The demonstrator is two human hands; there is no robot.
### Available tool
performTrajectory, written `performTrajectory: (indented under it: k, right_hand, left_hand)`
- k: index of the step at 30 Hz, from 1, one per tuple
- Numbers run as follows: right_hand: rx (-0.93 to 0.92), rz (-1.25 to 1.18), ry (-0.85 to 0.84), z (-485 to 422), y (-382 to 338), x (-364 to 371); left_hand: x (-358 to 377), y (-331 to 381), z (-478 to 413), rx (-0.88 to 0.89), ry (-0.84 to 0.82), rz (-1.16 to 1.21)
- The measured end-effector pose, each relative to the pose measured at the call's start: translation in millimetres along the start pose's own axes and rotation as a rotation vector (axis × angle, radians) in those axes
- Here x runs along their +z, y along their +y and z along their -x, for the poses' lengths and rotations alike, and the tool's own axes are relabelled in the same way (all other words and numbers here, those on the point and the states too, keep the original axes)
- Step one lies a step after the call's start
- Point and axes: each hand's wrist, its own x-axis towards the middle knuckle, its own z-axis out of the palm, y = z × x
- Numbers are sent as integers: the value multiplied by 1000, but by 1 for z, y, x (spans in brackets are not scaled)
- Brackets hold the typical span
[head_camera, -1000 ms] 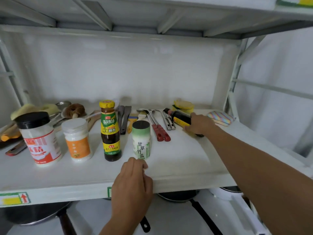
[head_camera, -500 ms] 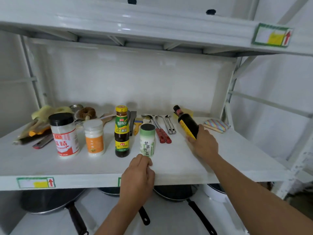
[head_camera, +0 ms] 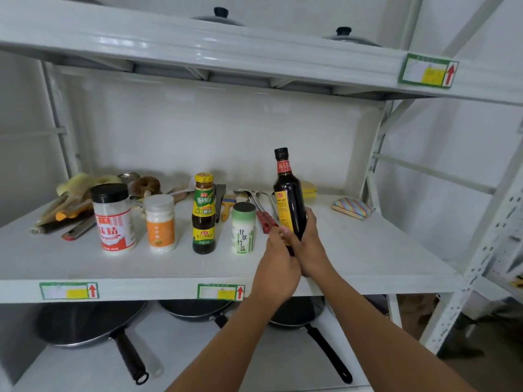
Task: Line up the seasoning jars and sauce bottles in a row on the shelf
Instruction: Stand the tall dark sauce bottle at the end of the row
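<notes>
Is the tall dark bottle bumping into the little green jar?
Apart. The head view shows bare white shelf between the tall dark bottle, held up by both hands, and the green jar standing left of it.

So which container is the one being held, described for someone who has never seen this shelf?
On the white metal middle shelf, four containers stand in a row near the front edge. Right of the green-and-white bamboo salt canister, both hands grip the tall dark glass sauce bottle with a black cap and red neck label, the tallest there.

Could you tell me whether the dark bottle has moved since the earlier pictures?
Yes. The dark bottle went from lying behind the tongs to upright, nearer the green jar, gripped by both hands.
</notes>
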Motion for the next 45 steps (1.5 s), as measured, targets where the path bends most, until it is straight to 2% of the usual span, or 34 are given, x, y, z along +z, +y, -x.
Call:
performTrajectory:
  k: [4,8,14,21,33,38,45]
  right_hand:
    - [26,-60,-81,-8,7,-3]
    - [49,-78,-109,-15,13,-10]
    - [75,-123,-118,-22,18,-13]
    - [16,-33,-118,-20,21,-6]
    - [90,80,-56,-15,17,-7]
    - [104,159,-10,-12,13,-5]
    - [117,216,12,-12,14,-7]
  left_hand:
    - [-3,-5,-18,11,-61,17]
    - [-8,-13,-32,70,-182,-34]
    - [-6,-25,-47,38,-244,-24]
    - [-7,-38,-58,0,-203,15]
    - [-10,-32,-55,-7,-207,71]
    - [-10,-43,-61,-104,-181,174]
    - [-10,-34,-55,-76,-162,118]
